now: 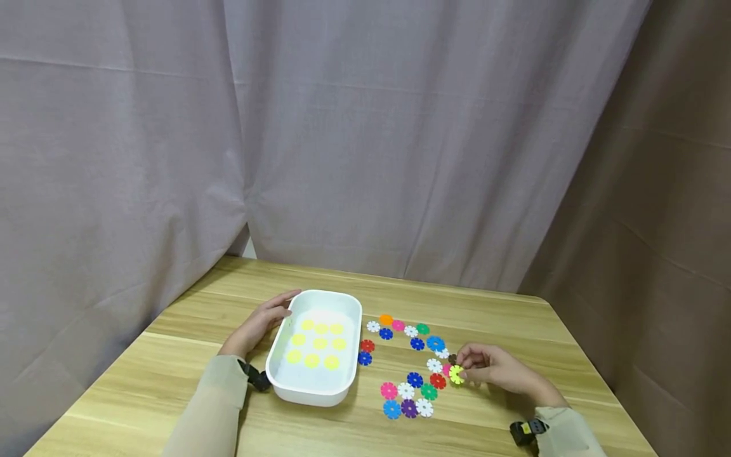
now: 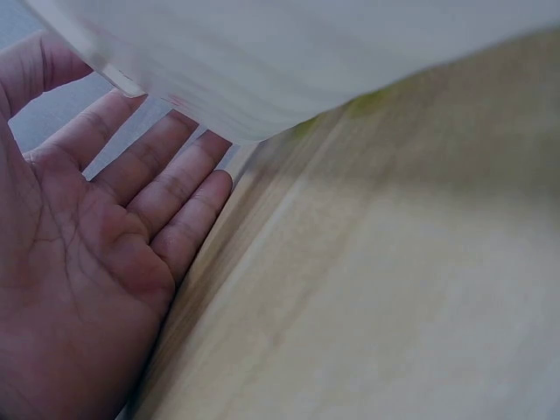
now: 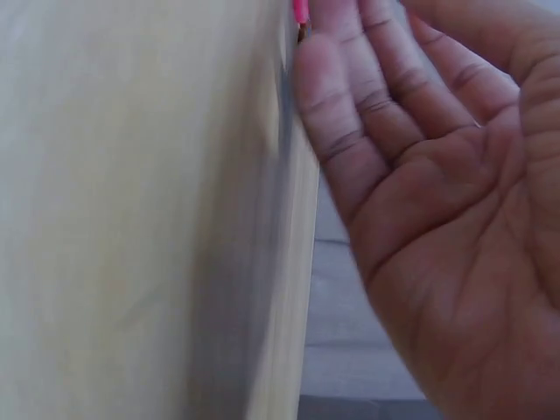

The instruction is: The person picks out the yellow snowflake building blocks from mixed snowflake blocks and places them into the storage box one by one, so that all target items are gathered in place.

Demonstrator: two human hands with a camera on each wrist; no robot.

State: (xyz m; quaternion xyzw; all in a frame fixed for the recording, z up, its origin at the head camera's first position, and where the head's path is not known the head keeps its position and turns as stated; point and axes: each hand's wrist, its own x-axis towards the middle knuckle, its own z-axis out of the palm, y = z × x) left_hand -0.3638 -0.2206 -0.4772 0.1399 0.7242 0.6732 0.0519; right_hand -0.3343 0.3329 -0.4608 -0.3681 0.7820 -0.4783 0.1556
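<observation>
In the head view, my right hand [image 1: 493, 368] pinches a bright yellow notched disc [image 1: 455, 375] between thumb and fingers, at the right end of a spread of flat snowflake discs. The right wrist view shows the palm with the fingers [image 3: 376, 96] reaching away; the yellow disc is hidden there, and a pink disc edge [image 3: 300, 10] peeks past the fingertips. My left hand [image 1: 259, 327] rests against the left side of a white tray [image 1: 313, 398], its fingers fairly straight along the wall and its thumb at the rim. Several yellow discs [image 1: 320, 343] lie in rows inside the tray.
Right of the tray, loose discs lie on the wooden table [image 1: 468, 422], among them an orange disc [image 1: 386, 319], a purple disc [image 1: 408, 408] and a red disc [image 1: 438, 381]. Grey curtains [image 1: 388, 139] hang behind the table and along its sides.
</observation>
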